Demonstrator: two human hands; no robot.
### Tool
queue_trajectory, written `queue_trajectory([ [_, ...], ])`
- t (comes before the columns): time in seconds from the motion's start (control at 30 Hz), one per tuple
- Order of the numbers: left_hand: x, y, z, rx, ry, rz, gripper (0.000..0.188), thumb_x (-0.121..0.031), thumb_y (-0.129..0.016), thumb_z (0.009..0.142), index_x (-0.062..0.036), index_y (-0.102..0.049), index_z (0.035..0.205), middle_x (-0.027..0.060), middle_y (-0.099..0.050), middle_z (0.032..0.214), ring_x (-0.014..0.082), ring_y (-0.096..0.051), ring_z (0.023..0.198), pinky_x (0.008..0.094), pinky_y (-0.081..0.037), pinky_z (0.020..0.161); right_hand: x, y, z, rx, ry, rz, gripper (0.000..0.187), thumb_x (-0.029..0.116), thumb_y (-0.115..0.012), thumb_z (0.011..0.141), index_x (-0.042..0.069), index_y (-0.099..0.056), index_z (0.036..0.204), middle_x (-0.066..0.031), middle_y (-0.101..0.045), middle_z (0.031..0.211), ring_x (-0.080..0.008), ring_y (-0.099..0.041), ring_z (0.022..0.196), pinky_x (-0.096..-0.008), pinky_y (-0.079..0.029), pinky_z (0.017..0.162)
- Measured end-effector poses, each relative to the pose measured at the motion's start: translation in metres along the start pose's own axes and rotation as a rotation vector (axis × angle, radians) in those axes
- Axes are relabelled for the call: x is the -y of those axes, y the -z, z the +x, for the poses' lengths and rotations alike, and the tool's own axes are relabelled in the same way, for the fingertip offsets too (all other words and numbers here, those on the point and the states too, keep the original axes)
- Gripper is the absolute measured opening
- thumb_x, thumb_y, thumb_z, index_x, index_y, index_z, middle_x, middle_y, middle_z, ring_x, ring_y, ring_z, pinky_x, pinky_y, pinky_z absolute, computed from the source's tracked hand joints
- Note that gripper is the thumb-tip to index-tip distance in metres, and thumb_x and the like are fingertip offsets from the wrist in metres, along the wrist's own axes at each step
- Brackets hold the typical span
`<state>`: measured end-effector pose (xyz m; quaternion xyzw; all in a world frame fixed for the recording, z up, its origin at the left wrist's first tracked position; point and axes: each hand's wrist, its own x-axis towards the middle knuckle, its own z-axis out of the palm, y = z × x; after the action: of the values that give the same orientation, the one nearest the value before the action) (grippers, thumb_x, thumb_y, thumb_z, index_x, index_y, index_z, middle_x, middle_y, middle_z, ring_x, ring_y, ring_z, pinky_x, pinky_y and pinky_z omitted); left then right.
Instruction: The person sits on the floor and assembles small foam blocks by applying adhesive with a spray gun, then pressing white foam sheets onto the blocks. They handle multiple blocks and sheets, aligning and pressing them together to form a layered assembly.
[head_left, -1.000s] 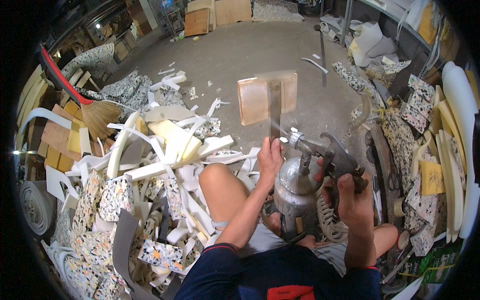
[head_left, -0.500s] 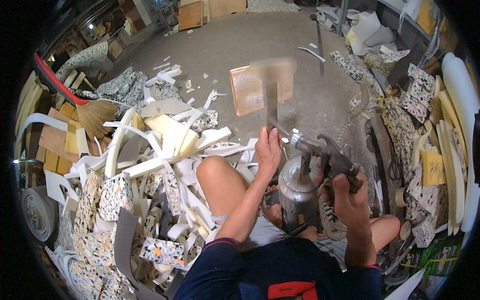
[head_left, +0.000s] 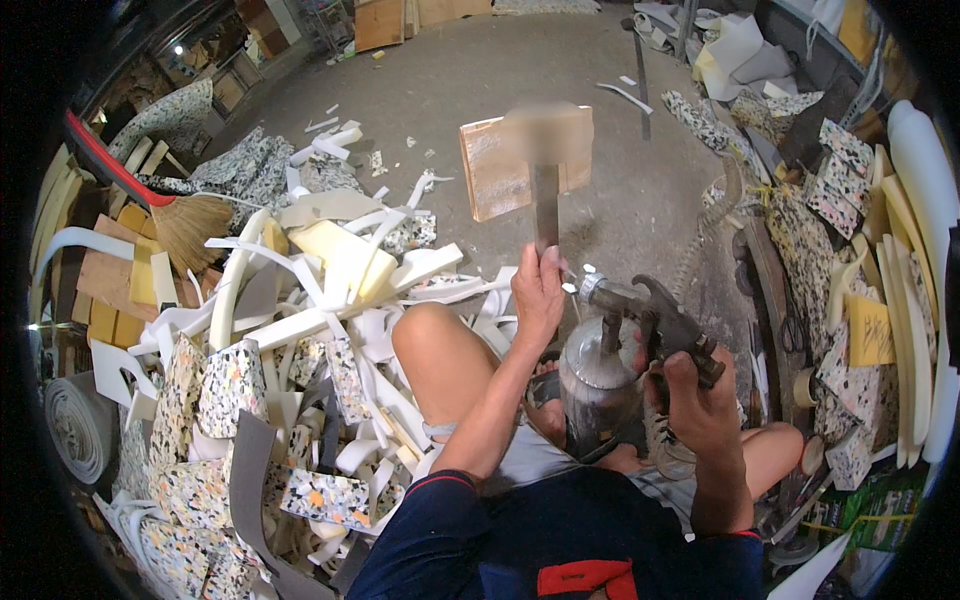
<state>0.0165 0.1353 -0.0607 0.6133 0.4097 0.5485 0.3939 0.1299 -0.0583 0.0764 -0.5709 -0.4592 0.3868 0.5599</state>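
My left hand (head_left: 540, 295) is closed around the lower end of a flat brownish-grey strip (head_left: 545, 200), held upright. Its wide top is blurred. Behind that top shows a glossy tan square panel (head_left: 495, 175); I cannot tell whether the two are joined. In my right hand (head_left: 700, 400) is a spray gun (head_left: 640, 300), gripped by its handle, with its nozzle turned left toward the strip. Below the gun hangs a dull metal cup (head_left: 600, 375), close to my bent legs. Part of the gun's handle is hidden by my fingers.
White and speckled foam offcuts (head_left: 330, 300) lie heaped at my left. A straw broom (head_left: 195, 230) with a red handle stands there. On the right, foam sheets (head_left: 900, 300) lean near scissors (head_left: 793, 333) and a coiled hose (head_left: 715, 215). Grey floor (head_left: 420, 100) extends ahead.
The strip and my left hand have shifted very slightly down. My right hand still grips the spray gun in nearly the same place.
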Motion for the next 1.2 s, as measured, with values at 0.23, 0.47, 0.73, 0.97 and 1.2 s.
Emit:
queue_trajectory([
  [0.23, -0.001, 0.001, -0.001, 0.004, -0.012, -0.024, 0.026, -0.025, -0.049, 0.108, -0.0026, -0.054, 0.095, 0.0061, -0.06, 0.074, 0.0146, -0.058, 0.064, 0.0324, -0.047, 0.06, 0.003, 0.007, -0.001, 0.097, 0.094, -0.017, 0.045, 0.034, -0.052, 0.107, -0.005, -0.063, 0.127, -0.0082, -0.073, 0.093, -0.008, -0.053, 0.06, -0.0251, -0.043, 0.053],
  [0.47, 0.009, -0.002, -0.002, 0.012, -0.017, 0.037, 0.02, -0.021, -0.051, 0.106, -0.0033, -0.055, 0.097, 0.006, -0.061, 0.069, 0.0137, -0.059, 0.057, 0.0321, -0.047, 0.054, 0.016, 0.006, 0.005, -0.021, 0.085, -0.038, 0.035, 0.03, -0.057, 0.103, -0.002, -0.067, 0.112, -0.0031, -0.066, 0.083, -0.0079, -0.054, 0.061, -0.0244, -0.043, 0.055],
  [0.73, 0.021, -0.001, -0.002, 0.034, 0.032, -0.035, 0.024, -0.024, -0.047, 0.109, -0.0047, -0.051, 0.095, 0.0035, -0.06, 0.072, 0.0098, -0.055, 0.056, 0.0274, -0.046, 0.051, 0.015, 0.017, 0.003, -0.104, 0.086, -0.041, 0.055, 0.048, -0.05, 0.105, -0.002, -0.065, 0.122, -0.0063, -0.071, 0.094, -0.0083, -0.053, 0.058, -0.0236, -0.042, 0.05],
  [0.97, 0.021, -0.007, -0.008, 0.064, 0.012, 0.025, 0.024, -0.024, -0.048, 0.109, -0.0047, -0.051, 0.094, 0.0034, -0.06, 0.073, 0.0101, -0.055, 0.055, 0.0276, -0.046, 0.05, 0.016, 0.019, 0.005, -0.126, 0.102, -0.147, 0.051, 0.045, -0.049, 0.107, -0.001, -0.065, 0.121, -0.0063, -0.071, 0.094, -0.0088, -0.053, 0.058, -0.0242, -0.041, 0.051],
  [1.2, 0.026, -0.004, -0.005, 0.053, 0.085, -0.038, 0.027, -0.026, -0.047, 0.109, -0.0046, -0.052, 0.093, 0.0032, -0.06, 0.071, 0.011, -0.055, 0.054, 0.028, -0.046, 0.049, 0.009, 0.034, -0.003, -0.184, 0.081, -0.001, 0.053, 0.046, -0.05, 0.106, -0.002, -0.064, 0.123, -0.0084, -0.071, 0.094, -0.0099, -0.054, 0.057, -0.0248, -0.041, 0.05],
])
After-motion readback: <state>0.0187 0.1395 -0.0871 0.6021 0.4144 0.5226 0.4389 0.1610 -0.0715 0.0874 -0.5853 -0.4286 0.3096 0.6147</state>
